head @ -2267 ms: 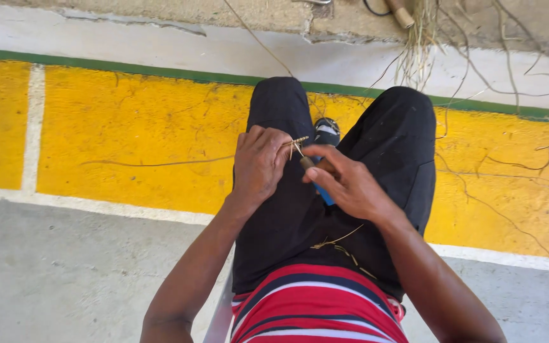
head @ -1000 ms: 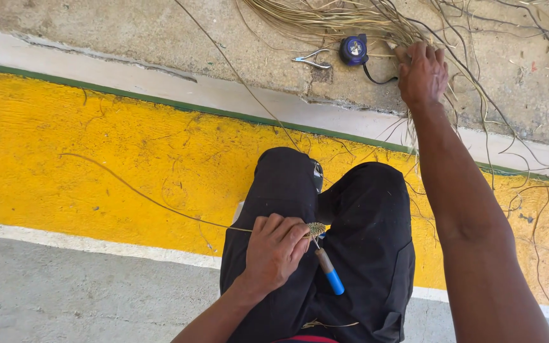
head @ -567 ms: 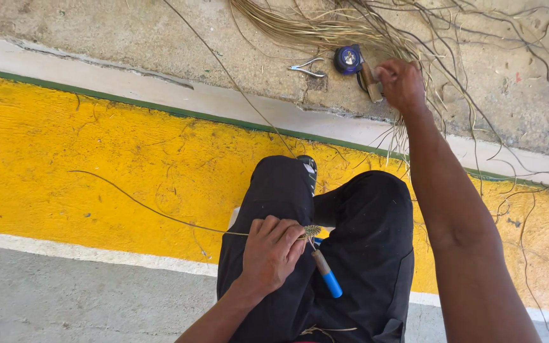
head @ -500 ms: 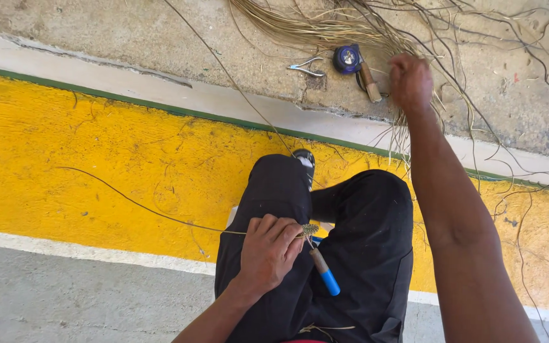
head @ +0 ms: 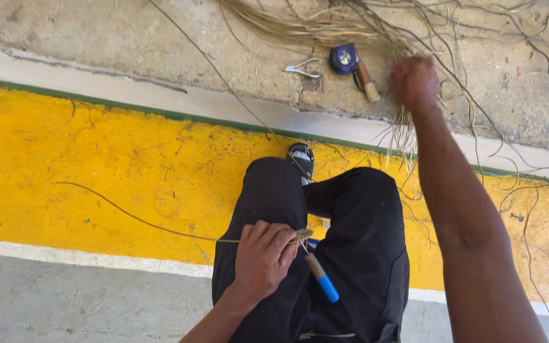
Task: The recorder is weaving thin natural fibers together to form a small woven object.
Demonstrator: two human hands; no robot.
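Note:
My left hand (head: 263, 259) rests on my lap in black trousers (head: 351, 222) and pinches a small woven fibre piece (head: 302, 235); a long thin strand (head: 135, 219) trails from it to the left over the yellow floor. A tool with a wooden shaft and blue handle (head: 322, 278) lies on my lap beside that hand. My right hand (head: 414, 81) is stretched forward, closed around dry straw fibres (head: 403, 130) that hang below the fist, at the edge of a loose fibre pile (head: 306, 25).
Small metal pliers (head: 302, 68), a blue tape measure (head: 344, 58) and a wooden-handled tool (head: 368, 82) lie on the bare concrete by the pile. A green line and white stripe border the yellow painted band (head: 96, 165). My shoe (head: 301, 155) points forward.
My right hand left my lap, reached forward to the fibre pile and closed on a tuft of fibres. My left hand kept holding the woven piece on my lap.

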